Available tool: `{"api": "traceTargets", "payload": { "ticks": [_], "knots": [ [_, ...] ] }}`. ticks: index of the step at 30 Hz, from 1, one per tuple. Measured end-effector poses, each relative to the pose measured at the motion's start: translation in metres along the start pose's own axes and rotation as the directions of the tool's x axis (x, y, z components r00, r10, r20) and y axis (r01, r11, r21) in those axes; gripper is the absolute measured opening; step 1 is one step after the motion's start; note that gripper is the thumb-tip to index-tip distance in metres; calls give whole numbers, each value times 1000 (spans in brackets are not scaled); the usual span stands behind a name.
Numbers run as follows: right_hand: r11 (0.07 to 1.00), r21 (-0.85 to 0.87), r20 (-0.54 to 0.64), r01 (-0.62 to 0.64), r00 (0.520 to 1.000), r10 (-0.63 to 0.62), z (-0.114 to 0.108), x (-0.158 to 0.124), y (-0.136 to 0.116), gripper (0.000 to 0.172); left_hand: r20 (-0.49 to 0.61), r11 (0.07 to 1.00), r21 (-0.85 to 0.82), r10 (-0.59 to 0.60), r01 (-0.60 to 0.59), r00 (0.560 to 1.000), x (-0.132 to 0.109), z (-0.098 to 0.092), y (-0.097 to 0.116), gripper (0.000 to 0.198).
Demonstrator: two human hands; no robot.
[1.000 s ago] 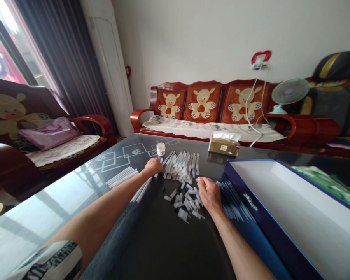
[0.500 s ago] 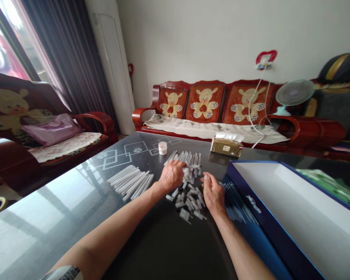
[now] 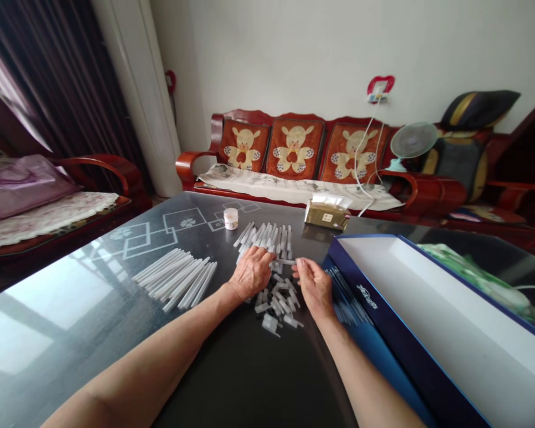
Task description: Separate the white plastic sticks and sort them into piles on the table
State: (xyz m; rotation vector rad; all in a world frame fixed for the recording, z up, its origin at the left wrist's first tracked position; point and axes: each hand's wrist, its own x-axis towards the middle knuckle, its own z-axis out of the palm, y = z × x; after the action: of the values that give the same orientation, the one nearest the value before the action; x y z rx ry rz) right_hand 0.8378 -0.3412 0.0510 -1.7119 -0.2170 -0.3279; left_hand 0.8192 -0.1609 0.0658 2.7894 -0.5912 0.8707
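On the dark glass table [image 3: 93,309] my left hand [image 3: 251,272] is curled, pinching one end of a white pen barrel [image 3: 286,261]. My right hand [image 3: 311,282] pinches the barrel's other end, so both hands hold it between them. Under and before my hands lies a heap of small white and black pen parts [image 3: 279,303]. Beyond them is a row of white barrels [image 3: 267,235]. A fanned bundle of long white tubes [image 3: 173,277] lies left of my left hand.
A large blue box [image 3: 383,303] with a white inside stands at the right, thin refills [image 3: 345,291] beside it. A small white jar [image 3: 230,218] and a tissue box [image 3: 326,213] sit at the table's far side. Red wooden sofas ring the table.
My left hand left the long tubes at the left, moved right to the barrel row and took up a barrel. My right hand rose to meet it. The view has shifted right.
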Motion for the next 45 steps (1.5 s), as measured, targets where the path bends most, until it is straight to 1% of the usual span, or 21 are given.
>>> {"api": "traceTargets", "payload": {
  "ticks": [4,8,12,15,20,26,30,32,34,36,38,40,43,45],
  "knots": [
    [1000,29,26,7,1000,-8,0,-2,-2,37,-6,1000,25,-5,5,1000,2,0,2,32],
    [999,-29,78,15,997,-13,-1,-4,-5,35,-6,998,59,24,-24,1000,2,-3,15,27],
    [985,-115,124,126,986,-111,-1,-6,-6,38,-2,997,44,58,-58,998,2,-2,30,25],
    [972,-161,135,171,979,-150,-1,-6,-6,40,-11,998,34,44,-43,999,0,0,34,25],
    [974,-169,135,151,982,-129,-1,-5,-7,39,-19,999,11,-42,42,999,-1,5,30,28],
    [993,-65,152,98,985,-87,-2,-4,-3,33,-4,1000,13,-5,5,1000,1,4,26,32],
    [992,-8,185,123,976,-119,-1,-2,0,29,-2,1000,23,18,-18,1000,2,0,23,33],
    [992,15,201,126,971,-127,-1,-2,1,30,-11,999,31,30,-29,999,2,-1,21,34],
    [994,11,194,111,975,-111,-1,-2,1,33,-19,999,40,35,-35,999,2,0,20,33],
    [995,-40,168,94,982,-86,-1,-2,0,34,-15,998,43,44,-44,999,1,0,19,33],
    [989,-104,149,104,985,-88,-1,-2,-1,34,-1,998,38,55,-55,998,1,1,19,34],
    [982,-128,154,139,981,-118,-1,-2,-1,32,15,997,35,64,-64,998,1,1,19,35],
    [976,-92,178,195,968,-176,-1,-2,0,27,26,997,35,61,-61,998,2,1,18,35],
    [978,-71,196,197,964,-180,-1,-2,0,26,26,998,38,59,-60,998,2,0,18,35]
  ]
}}
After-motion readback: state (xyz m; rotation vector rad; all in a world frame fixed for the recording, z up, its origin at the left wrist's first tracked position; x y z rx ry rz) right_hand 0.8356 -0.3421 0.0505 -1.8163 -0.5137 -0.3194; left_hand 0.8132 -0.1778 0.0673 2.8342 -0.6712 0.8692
